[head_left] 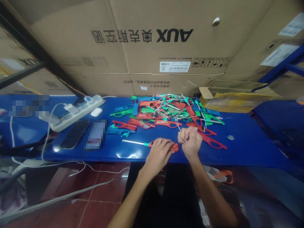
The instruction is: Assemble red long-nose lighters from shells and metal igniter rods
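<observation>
My left hand (pixel 160 152) is closed over a long-necked red lighter (pixel 175 147) lying near the front edge of the table. Its metal tube (pixel 133 142) with a green collar points left. Just to the right, my right hand (pixel 191 141) is curled into a fist above the table. Thin white wires run up behind that fist; whether it holds anything is hidden by its fingers. Beyond both hands lies a heap of lighter parts (pixel 169 109): red, green and blue handle shells, metal tubes and loose wires. A red handle shell (pixel 215 141) lies right of my right hand.
A blue table (pixel 247 142) carries it all, backed by a large cardboard carton (pixel 142 60). On the left are a power strip (pixel 77 114) with plugged-in chargers, a white case (pixel 96 112) and two phones (pixel 73 134). A yellow-taped box (pixel 234 99) stands back right; small pale pieces (pixel 230 137) lie nearby.
</observation>
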`<state>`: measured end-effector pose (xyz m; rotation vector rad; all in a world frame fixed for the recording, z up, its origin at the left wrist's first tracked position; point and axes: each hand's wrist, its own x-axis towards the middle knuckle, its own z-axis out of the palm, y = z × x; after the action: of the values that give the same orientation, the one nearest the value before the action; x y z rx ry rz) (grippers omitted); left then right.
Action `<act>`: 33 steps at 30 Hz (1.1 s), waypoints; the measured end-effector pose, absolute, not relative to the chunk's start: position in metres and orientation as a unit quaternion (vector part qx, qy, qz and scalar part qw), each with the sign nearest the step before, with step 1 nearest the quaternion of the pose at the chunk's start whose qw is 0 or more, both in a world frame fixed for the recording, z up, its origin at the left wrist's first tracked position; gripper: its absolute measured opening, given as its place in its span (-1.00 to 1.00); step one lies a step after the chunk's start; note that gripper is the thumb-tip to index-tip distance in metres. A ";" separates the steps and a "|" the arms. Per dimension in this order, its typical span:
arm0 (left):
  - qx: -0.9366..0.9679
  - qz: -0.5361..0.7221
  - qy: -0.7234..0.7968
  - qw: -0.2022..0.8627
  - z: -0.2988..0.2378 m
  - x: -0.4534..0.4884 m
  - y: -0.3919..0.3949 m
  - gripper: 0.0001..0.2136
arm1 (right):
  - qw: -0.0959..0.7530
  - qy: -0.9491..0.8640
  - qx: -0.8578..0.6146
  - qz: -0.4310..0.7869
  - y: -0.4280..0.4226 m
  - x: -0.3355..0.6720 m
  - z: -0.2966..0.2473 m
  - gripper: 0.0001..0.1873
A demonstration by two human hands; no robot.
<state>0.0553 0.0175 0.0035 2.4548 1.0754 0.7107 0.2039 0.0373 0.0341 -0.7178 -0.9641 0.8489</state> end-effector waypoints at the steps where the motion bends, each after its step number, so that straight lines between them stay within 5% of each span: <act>1: 0.871 0.251 0.382 0.183 0.004 0.056 0.017 -0.73 | 0.737 -0.451 -0.329 0.382 0.037 0.204 0.033 -0.44; 9: 0.871 0.243 0.385 0.188 0.004 0.056 0.017 -0.72 | 0.711 -0.504 -0.332 0.361 0.033 0.208 0.028 -0.49; 16: 0.870 0.264 0.378 0.173 0.002 0.055 0.016 -0.76 | 0.456 -0.707 -0.459 0.286 0.011 0.233 0.030 -0.71; 22: 0.870 0.264 0.378 0.172 0.002 0.057 0.016 -0.73 | 0.481 -0.668 -0.510 0.250 -0.004 0.239 0.017 -0.79; 26: 0.880 0.254 0.374 0.148 0.002 0.058 0.014 -0.75 | 0.523 -0.628 -0.523 0.241 -0.013 0.242 0.015 -0.60; 33: 0.888 0.215 0.389 0.116 0.010 0.074 0.013 -0.70 | 0.459 -0.690 -0.538 0.154 -0.020 0.242 0.017 -0.66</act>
<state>0.0737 0.0127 0.0095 2.6024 1.1400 0.6285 0.2419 -0.0203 0.0167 -1.3252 -1.6985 0.3797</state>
